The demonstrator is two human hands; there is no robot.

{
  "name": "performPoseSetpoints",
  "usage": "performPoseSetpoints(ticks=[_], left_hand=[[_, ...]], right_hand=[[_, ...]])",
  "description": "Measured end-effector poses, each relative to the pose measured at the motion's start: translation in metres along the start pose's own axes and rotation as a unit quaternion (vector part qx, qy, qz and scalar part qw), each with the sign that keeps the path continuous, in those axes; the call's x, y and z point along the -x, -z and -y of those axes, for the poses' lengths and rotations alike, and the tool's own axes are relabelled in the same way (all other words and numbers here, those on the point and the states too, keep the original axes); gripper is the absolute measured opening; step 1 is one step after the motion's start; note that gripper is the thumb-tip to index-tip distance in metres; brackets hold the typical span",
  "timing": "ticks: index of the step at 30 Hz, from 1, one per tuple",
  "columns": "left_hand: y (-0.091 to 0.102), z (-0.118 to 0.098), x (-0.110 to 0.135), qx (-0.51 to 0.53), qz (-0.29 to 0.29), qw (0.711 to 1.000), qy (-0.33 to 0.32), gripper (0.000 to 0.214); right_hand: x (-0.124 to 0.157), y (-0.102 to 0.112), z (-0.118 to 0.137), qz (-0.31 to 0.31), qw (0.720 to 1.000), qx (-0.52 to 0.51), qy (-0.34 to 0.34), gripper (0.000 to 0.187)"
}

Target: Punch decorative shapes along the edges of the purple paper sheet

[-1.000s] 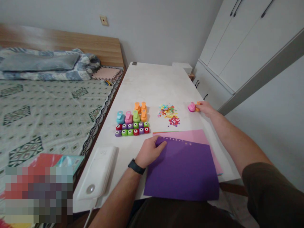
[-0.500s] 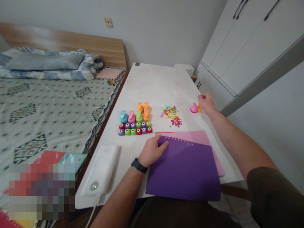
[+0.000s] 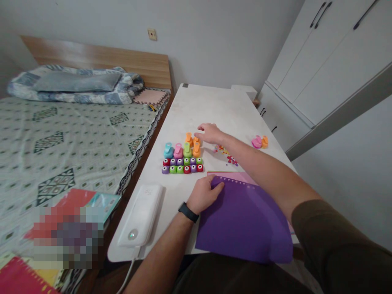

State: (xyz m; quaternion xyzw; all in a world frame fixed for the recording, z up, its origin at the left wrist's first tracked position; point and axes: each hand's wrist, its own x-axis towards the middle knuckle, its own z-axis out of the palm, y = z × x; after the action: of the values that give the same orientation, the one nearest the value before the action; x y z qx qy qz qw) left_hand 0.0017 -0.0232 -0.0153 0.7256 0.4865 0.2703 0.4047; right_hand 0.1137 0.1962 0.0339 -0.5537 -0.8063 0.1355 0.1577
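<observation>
My left hand point(image 3: 204, 194) pinches the top left corner of a purple paper sheet point(image 3: 245, 220) with a row of punched holes, lying over a pink sheet point(image 3: 241, 176). My right hand point(image 3: 210, 132) hovers with fingers loosely spread, holding nothing, just above the orange punches point(image 3: 192, 143) at the back of a cluster of coloured paper punches point(image 3: 183, 157). A pink punch point(image 3: 256, 142) and an orange punch point(image 3: 265, 141) sit apart at the right. My right forearm partly hides a pile of paper cut-outs point(image 3: 228, 155).
The white table point(image 3: 211, 108) runs beside a bed point(image 3: 61, 134) on the left. A white power bank point(image 3: 141, 214) with a cable lies near the table's front left. White wardrobe doors point(image 3: 321, 57) stand at the right. Coloured paper packs point(image 3: 92, 200) lie on the bed.
My right hand left the pink and orange punches at the right and moved left across the table to above the punch cluster. The left hand kept its hold on the purple sheet.
</observation>
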Motion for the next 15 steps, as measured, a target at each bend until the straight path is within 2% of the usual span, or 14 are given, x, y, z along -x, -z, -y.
performPoseSetpoints(ticks=[5,9,15], left_hand=[[0.001,0.001,0.0,-0.017,-0.002,1.0,-0.001,0.028],[0.001,0.0,0.0,-0.018,0.0,1.0,0.009,0.027],[-0.002,0.002,0.0,-0.034,-0.007,0.999,0.01,0.028]], right_hand=[[-0.031,-0.024,0.019,0.033,0.996,0.047,-0.072,0.068],[-0.043,-0.034,0.025,0.052,0.993,0.031,-0.102,0.051],[-0.042,-0.038,0.034,0.058,0.995,-0.002,-0.085,0.034]])
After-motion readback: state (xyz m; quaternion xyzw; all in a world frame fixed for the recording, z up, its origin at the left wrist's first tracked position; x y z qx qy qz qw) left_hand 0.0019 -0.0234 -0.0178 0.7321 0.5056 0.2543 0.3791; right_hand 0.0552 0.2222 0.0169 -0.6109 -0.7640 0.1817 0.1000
